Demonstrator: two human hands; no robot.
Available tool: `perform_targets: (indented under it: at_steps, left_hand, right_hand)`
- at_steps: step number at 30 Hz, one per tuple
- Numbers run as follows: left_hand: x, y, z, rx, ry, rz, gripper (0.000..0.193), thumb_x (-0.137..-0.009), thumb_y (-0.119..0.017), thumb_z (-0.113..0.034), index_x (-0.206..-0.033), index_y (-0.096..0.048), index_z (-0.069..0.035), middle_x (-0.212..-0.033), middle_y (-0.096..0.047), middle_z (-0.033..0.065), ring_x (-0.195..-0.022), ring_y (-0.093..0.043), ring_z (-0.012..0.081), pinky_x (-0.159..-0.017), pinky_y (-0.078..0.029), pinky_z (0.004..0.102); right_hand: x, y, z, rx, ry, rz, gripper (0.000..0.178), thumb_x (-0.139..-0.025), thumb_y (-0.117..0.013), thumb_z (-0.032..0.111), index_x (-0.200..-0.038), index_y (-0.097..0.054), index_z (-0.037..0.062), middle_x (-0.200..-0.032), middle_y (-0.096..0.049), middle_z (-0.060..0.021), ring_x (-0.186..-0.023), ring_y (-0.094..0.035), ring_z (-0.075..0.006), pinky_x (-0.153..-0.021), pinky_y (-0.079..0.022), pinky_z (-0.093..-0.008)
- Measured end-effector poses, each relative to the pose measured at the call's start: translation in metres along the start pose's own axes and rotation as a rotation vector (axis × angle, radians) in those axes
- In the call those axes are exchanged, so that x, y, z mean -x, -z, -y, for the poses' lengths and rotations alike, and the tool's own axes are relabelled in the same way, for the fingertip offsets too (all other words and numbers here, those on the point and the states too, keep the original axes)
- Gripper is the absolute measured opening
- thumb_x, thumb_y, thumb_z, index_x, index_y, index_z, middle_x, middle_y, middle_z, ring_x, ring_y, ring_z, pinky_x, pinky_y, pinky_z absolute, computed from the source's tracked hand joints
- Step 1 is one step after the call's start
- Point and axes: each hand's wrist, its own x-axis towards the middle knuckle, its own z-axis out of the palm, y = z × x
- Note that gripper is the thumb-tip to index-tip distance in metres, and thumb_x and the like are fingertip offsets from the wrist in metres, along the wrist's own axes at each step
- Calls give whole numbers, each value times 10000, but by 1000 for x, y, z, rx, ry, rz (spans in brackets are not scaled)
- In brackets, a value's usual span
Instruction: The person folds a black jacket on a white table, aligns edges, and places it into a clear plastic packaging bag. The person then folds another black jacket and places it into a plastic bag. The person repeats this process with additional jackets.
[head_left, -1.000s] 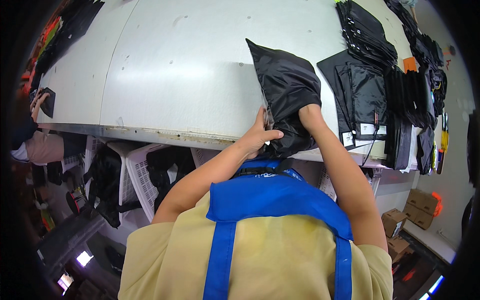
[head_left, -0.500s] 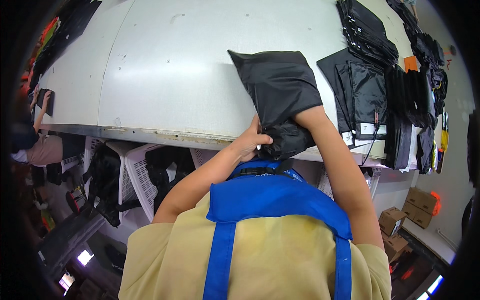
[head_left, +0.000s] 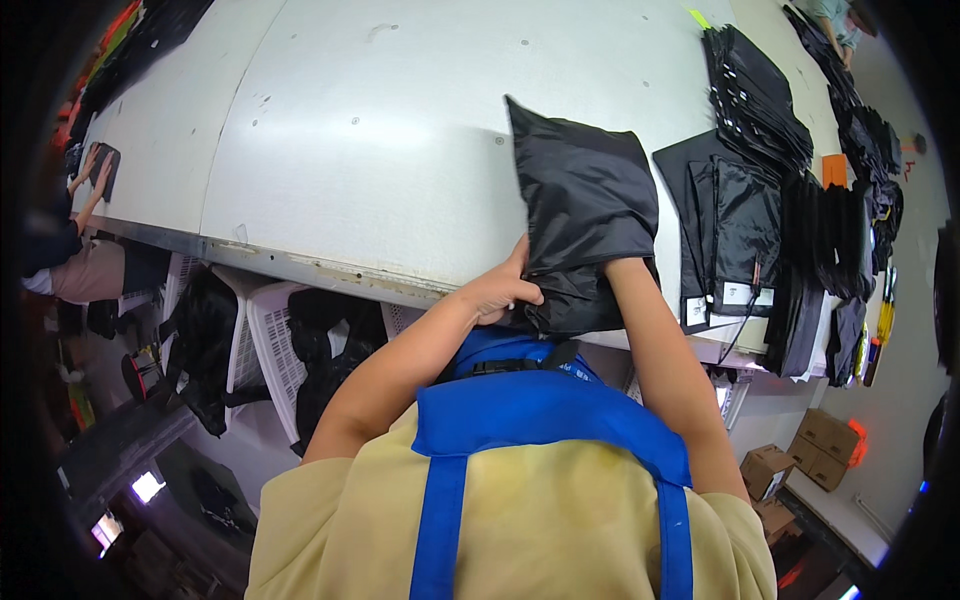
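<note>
A black, shiny fabric pouch hangs over the near edge of the white table, its upper part puffed out and a corner pointing up to the left. Gripping its near left side is my left hand, thumb folded over the cloth and the other fingers partly behind it. My right forearm reaches up into the pouch from the near side. Past the wrist the cloth covers my right hand, so its fingers are hidden. Crumpled black cloth bunches between the two arms.
On the right lie flat black pouches with white labels and a stack of black pieces. White plastic crates with black cloth stand under the table. A co-worker's hands hold a dark piece at far left. Cardboard boxes sit lower right.
My right hand, partly seen at the pouch's opening before, is now covered by the cloth. The pouch sits slightly further right in view, its upper part fuller. My left hand keeps its grip.
</note>
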Motion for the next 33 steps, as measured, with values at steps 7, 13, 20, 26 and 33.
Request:
perform_targets:
  at_steps: [7,13,20,26,33]
  left_hand:
    - [-3,6,3,246,120,-124,632,-873,-645,-217,-1403,-356,-28,-1317,-519,136,-1225,-485,216,-1028,-386,356]
    - [-9,-2,-1,-126,-35,-230,947,-758,-706,-53,-1480,-95,-20,-1463,-293,149,-1329,-316,245,-1081,-280,334]
    - [-2,28,-21,-363,63,-64,1015,-675,-748,-48,-1474,-123,-7,-1438,-337,162,-1334,-311,249,-1100,-243,326]
    - [11,21,-4,-138,-33,-193,1031,-699,-773,-81,-1482,-104,-37,-1449,-320,145,-1335,-317,249,-1100,-262,342]
    - [16,29,5,-98,-108,-342,1026,-736,-709,-31,-1488,-11,-41,-1436,-315,229,-1325,-338,294,-1080,-293,345]
  right_hand:
    - [-6,-16,42,64,89,66,591,-917,-493,386,-1392,-403,46,-1471,-353,-148,-1358,-316,-278,-1131,-214,-355]
    - [-31,-23,33,62,89,81,597,-918,-490,393,-1394,-398,45,-1472,-351,-148,-1360,-313,-277,-1132,-210,-354]
    - [-33,-23,43,64,96,76,604,-919,-486,400,-1397,-392,43,-1474,-348,-147,-1362,-310,-276,-1134,-205,-354]
    - [-36,-32,74,87,155,114,610,-921,-483,406,-1400,-387,41,-1475,-346,-147,-1363,-307,-275,-1135,-201,-353]
    - [-58,-31,52,59,68,116,617,-922,-479,413,-1403,-381,39,-1476,-344,-147,-1365,-303,-275,-1136,-197,-352]
